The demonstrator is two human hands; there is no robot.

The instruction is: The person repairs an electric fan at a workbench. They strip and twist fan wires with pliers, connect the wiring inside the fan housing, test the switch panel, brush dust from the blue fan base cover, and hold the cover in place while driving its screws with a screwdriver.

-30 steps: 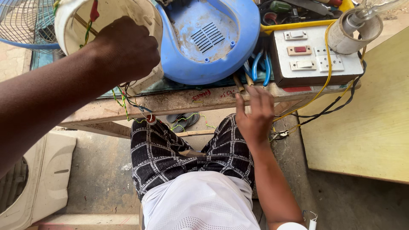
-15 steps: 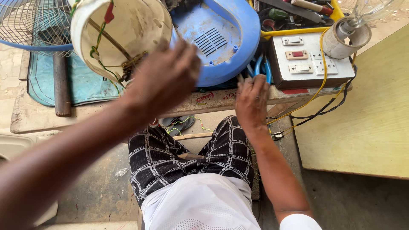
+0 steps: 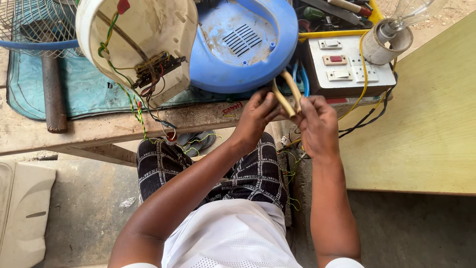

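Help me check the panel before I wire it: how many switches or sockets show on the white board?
4 on the white board: a white switch at top left, a red switch below it, another white switch lowest, and a socket to its right. The bulb holder may hide more.

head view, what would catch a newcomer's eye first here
Probably the two hands meeting at the bench edge: the left hand and right hand both grip a pair of tan-handled pliers. Just behind them lies a big blue fan base, with an opened cream housing trailing coloured wires to its left. At the right sits a white switch box with a clear bulb.
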